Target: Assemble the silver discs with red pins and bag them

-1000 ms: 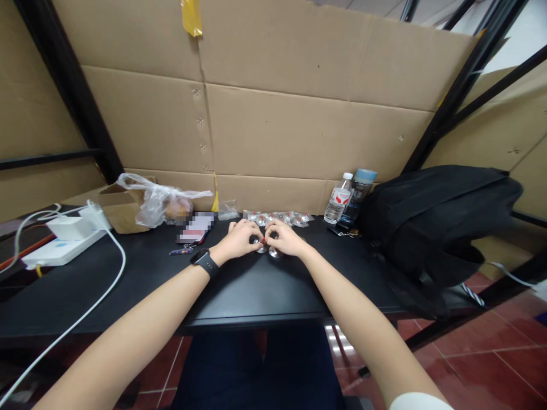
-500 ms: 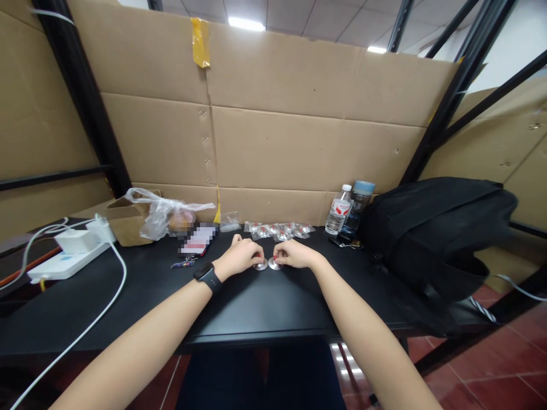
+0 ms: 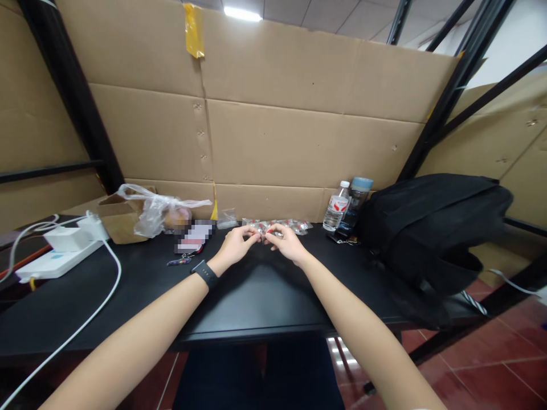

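Note:
My left hand (image 3: 236, 244), with a black watch (image 3: 205, 272) on its wrist, and my right hand (image 3: 287, 242) reach across the black table (image 3: 256, 296). Their fingertips meet at the near edge of a row of small clear packets with red bits (image 3: 294, 225). The fingers of both hands are curled and pinched together. Whatever lies between them is too small to make out. No round metal pieces show on the table.
A water bottle (image 3: 336, 206) and a blue-capped bottle (image 3: 358, 199) stand right of the packets, next to a large black backpack (image 3: 431, 228). On the left are a cardboard box with a plastic bag (image 3: 149, 210), a blurred card (image 3: 192, 238), and a white power strip (image 3: 55, 259) with cable. Cardboard walls the back.
Both hands have moved away from me to the row of packets. The two round metal pieces they pressed on the table are no longer in sight.

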